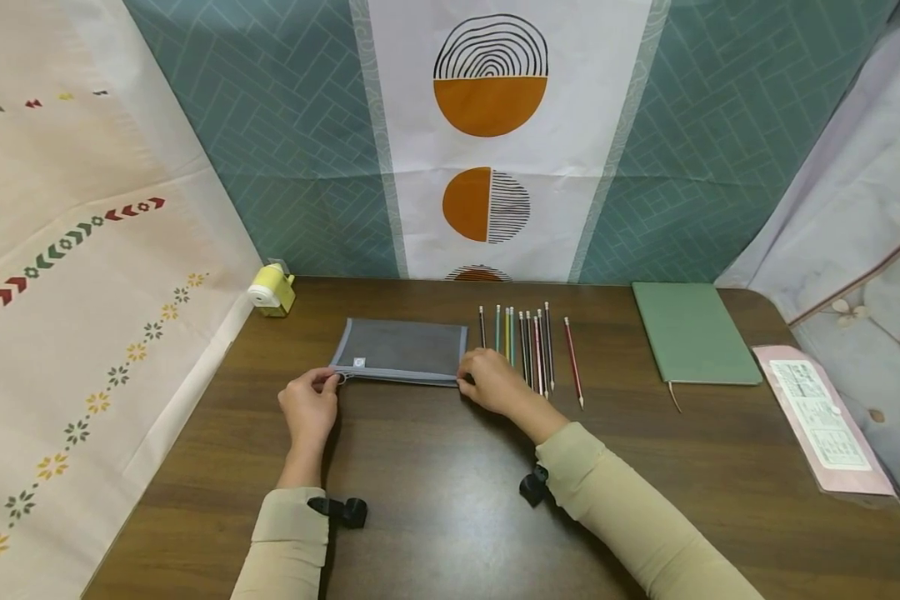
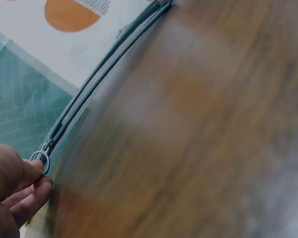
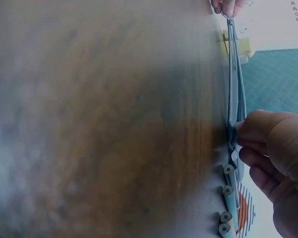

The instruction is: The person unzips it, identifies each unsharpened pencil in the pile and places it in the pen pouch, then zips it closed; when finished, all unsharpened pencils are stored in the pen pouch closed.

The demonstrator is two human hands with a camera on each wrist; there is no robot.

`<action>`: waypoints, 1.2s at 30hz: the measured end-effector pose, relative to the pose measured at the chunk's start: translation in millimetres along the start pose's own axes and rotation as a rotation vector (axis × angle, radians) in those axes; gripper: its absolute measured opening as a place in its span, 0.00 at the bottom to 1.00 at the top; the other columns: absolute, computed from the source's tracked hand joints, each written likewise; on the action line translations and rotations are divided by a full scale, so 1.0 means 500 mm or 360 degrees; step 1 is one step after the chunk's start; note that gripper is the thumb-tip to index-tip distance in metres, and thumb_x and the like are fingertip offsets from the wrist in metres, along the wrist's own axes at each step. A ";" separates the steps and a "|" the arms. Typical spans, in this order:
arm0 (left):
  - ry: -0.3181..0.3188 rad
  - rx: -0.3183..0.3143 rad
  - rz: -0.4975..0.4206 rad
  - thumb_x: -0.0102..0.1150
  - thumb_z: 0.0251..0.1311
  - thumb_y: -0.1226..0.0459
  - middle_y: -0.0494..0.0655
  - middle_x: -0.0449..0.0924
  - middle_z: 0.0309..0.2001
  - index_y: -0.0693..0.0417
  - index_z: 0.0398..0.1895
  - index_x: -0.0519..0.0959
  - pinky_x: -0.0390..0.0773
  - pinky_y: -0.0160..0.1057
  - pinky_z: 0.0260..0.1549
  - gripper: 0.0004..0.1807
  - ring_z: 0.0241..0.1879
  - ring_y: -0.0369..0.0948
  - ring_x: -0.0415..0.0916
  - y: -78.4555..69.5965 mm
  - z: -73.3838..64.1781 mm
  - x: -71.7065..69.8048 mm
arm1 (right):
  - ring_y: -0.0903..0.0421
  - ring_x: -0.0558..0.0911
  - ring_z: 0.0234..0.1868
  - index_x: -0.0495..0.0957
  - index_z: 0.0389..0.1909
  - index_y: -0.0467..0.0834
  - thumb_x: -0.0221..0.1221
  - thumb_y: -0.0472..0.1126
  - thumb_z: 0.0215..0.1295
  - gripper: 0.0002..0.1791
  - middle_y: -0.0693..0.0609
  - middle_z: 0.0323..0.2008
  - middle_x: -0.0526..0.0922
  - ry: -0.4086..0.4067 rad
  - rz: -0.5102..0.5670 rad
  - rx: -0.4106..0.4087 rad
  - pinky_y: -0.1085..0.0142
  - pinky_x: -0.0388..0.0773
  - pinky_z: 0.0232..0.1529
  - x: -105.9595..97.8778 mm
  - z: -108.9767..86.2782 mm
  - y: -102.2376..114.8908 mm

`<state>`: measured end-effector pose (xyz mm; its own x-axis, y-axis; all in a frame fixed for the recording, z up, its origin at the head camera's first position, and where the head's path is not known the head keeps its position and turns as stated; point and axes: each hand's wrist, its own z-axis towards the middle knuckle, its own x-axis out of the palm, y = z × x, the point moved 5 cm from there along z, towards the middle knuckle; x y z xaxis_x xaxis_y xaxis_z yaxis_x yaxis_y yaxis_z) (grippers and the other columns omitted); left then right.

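A grey zip pouch (image 1: 405, 343) with a pale border and a small white label lies flat on the table, its zip edge towards me. At the left end of that edge, my left hand (image 1: 309, 410) pinches the pouch's corner by the round zip pull (image 2: 40, 162). The thumb and fingertips of my right hand (image 1: 492, 382) pinch the right end of the same edge. In both wrist views the two zip tapes run side by side with a narrow gap between them. Several pencils (image 1: 549, 346) lie in a row just right of the pouch, partly hidden by my right hand.
A red pencil (image 1: 573, 358) lies a little apart at the row's right end. The yellow sharpener (image 1: 271, 292) stands at the back left. Over on the right are a green notebook (image 1: 693, 333) with a ribbon and a pink folder (image 1: 843, 481) with printed paper. Fabric hangs behind the table.
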<state>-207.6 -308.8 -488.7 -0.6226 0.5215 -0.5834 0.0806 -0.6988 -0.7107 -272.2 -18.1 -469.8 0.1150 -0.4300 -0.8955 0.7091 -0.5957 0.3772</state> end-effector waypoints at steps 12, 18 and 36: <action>0.0020 -0.0005 0.0007 0.68 0.60 0.70 0.61 0.87 0.30 0.66 0.34 0.87 0.76 0.52 0.40 0.05 0.29 0.55 0.85 0.015 0.009 -0.020 | 0.49 0.84 0.41 0.87 0.31 0.40 0.67 0.34 0.62 0.02 0.49 0.36 0.88 0.0027 -0.0035 0.0005 0.58 0.81 0.47 0.000 0.004 0.007; 0.0023 -0.0035 0.0014 0.67 0.61 0.71 0.61 0.87 0.30 0.66 0.35 0.87 0.76 0.53 0.40 0.04 0.30 0.56 0.85 0.022 0.014 -0.031 | 0.48 0.84 0.41 0.87 0.31 0.39 0.67 0.34 0.62 0.02 0.48 0.35 0.88 0.0046 -0.0025 0.0023 0.58 0.82 0.47 -0.001 0.007 0.006; 0.0108 -0.0175 0.0014 0.66 0.63 0.69 0.63 0.86 0.32 0.66 0.37 0.86 0.67 0.55 0.54 0.06 0.32 0.57 0.83 0.053 0.020 -0.042 | 0.49 0.85 0.41 0.87 0.32 0.40 0.66 0.33 0.63 0.03 0.48 0.36 0.88 0.0081 -0.0034 0.0011 0.58 0.82 0.47 0.000 0.008 0.003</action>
<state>-200.2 -343.3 -491.4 -0.5675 0.5504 -0.6124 0.1730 -0.6475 -0.7422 -274.0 -21.6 -468.6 0.1356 -0.3822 -0.9141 0.7069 -0.6091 0.3595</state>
